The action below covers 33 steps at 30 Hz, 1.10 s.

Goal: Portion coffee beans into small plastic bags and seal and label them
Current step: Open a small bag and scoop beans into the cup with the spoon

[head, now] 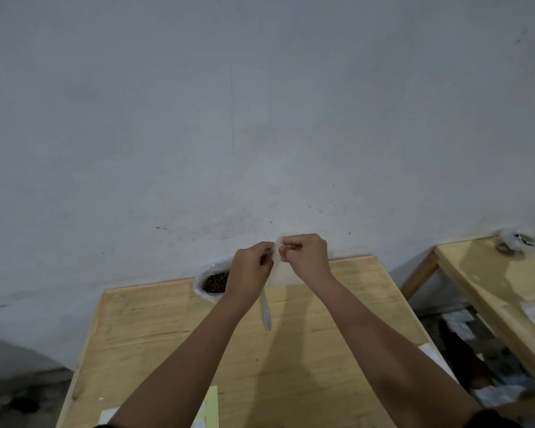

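Pinching a small clear bag (277, 256) from both sides, I hold it up in front of the wall (260, 118), above the far edge of the table (142, 341). My left hand (251, 268) has its fingers curled, thumb and fingertips nipping the bag's left edge. My right hand (307, 257) is curled the same way on the right edge, near the top. The two hands sit close together at about the same height, with only the thin plastic between them. The bag hangs limp below my fingers; I cannot tell whether anything is in it.

Just left of and below my left hand, partly hidden by that wrist, stands the open bean sack (212, 284). It is clear plastic with brown beans showing inside, set at the table's far edge by the wall.

Below the hands, between my forearms and nearer the left one, a slim silver stick (266, 315) lies on the wood; pen or spoon handle, I cannot tell which.

Down by my left elbow lie a yellow sheet (212, 406) and a white sheet (108, 416).

Well to the right of my right hand stands a second table (476, 273) with a crumpled plastic bundle (515, 242) on its far corner.
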Each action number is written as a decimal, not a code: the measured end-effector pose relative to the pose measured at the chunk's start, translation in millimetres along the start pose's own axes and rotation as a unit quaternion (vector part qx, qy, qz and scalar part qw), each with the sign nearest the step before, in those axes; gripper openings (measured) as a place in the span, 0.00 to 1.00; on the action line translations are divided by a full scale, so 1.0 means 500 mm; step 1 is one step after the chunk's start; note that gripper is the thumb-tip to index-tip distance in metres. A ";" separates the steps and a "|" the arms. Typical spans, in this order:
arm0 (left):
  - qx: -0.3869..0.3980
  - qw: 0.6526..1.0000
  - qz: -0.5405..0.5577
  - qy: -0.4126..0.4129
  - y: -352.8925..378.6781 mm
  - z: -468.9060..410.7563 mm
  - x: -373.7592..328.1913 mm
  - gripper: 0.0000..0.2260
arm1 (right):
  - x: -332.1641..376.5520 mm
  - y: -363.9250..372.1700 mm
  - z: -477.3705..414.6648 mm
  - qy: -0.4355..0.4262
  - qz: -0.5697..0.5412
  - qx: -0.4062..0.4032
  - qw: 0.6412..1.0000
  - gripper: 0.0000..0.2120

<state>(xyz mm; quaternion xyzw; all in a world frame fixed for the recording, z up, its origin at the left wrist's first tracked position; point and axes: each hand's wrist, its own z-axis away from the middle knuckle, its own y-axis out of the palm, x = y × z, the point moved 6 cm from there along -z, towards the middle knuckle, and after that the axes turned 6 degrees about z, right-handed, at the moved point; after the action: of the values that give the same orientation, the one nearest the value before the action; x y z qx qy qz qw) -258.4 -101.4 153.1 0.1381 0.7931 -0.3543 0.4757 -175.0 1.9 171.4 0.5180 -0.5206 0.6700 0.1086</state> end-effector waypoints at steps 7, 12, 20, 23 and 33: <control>-0.024 0.999 -0.026 0.003 -0.025 0.006 -0.008 0.11 | 0.026 0.013 0.009 -0.020 0.022 0.010 1.000 0.05; -0.067 0.998 0.014 0.008 -0.041 0.015 -0.028 0.08 | 0.034 -0.003 0.025 -0.017 -0.004 -0.021 1.000 0.03; -0.068 0.996 0.059 -0.018 -0.037 0.039 -0.040 0.10 | 0.038 -0.002 0.035 -0.019 -0.021 -0.005 1.000 0.03; -0.057 0.998 0.036 -0.019 -0.034 0.033 -0.040 0.10 | 0.044 -0.009 0.037 -0.043 -0.005 -0.005 0.999 0.04; -0.032 0.999 -0.001 -0.037 -0.024 0.041 -0.026 0.10 | 0.035 -0.002 0.041 -0.048 0.032 0.025 0.998 0.06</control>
<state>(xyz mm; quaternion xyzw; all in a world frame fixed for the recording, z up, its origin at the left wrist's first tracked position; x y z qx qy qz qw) -245.0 -122.6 163.2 0.1093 0.7861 -0.3340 0.5084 -170.1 -21.0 184.2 0.5353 -0.5246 0.6603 0.0485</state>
